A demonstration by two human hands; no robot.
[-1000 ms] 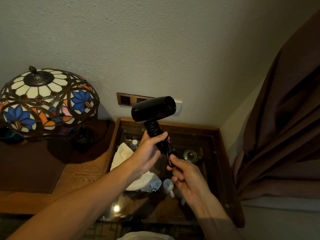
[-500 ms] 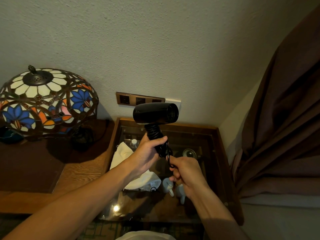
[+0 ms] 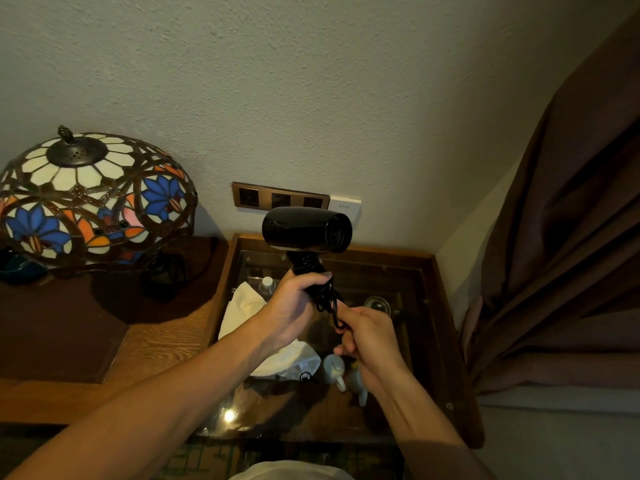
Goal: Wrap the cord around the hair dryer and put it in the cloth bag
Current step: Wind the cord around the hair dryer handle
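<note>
- Right hand: nearest the camera, closed on the loose tail of the cord, just below and right of the handle.
- Left hand: wrapped around the lower handle of the hair dryer, holding it upright; coils of cord show on the handle above the fingers.
- Hair dryer: barrel lies crosswise, mouth to the right; handle runs straight down into the left hand. Judged: the tail must go round this upright axis, so the right hand circles while the left steadies.
- Cloth bag: pale, crumpled on the glass-topped table, under the left wrist, nearer the left hand.
- Lamp: far left, well apart.
</note>
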